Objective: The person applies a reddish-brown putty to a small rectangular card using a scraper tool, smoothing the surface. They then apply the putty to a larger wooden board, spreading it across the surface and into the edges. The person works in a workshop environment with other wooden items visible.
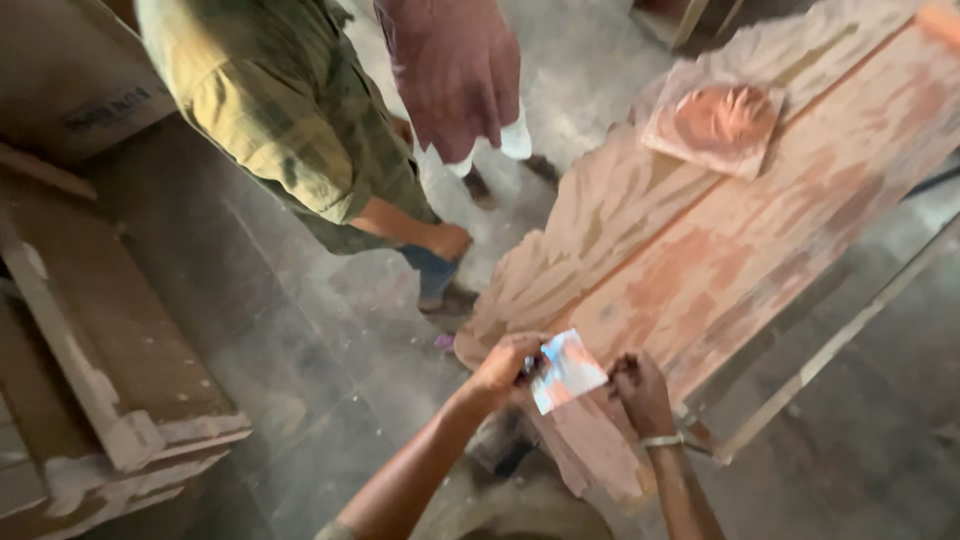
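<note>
I am looking into a woodworking shop: a long carved wooden panel (720, 230) smeared with reddish filler, stacked timber boards (90, 340) at left, and a dusty concrete floor (330, 380).

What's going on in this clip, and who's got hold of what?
A person holds a small shiny sheet between both hands: the left hand pinches its left edge and the right hand is at its right edge. They hold it over the near end of a long carved wooden board coated in reddish dust. A small carved square panel lies on the board further up. Another person in a camouflage shirt stands on the dusty floor alongside, arm hanging down.
</note>
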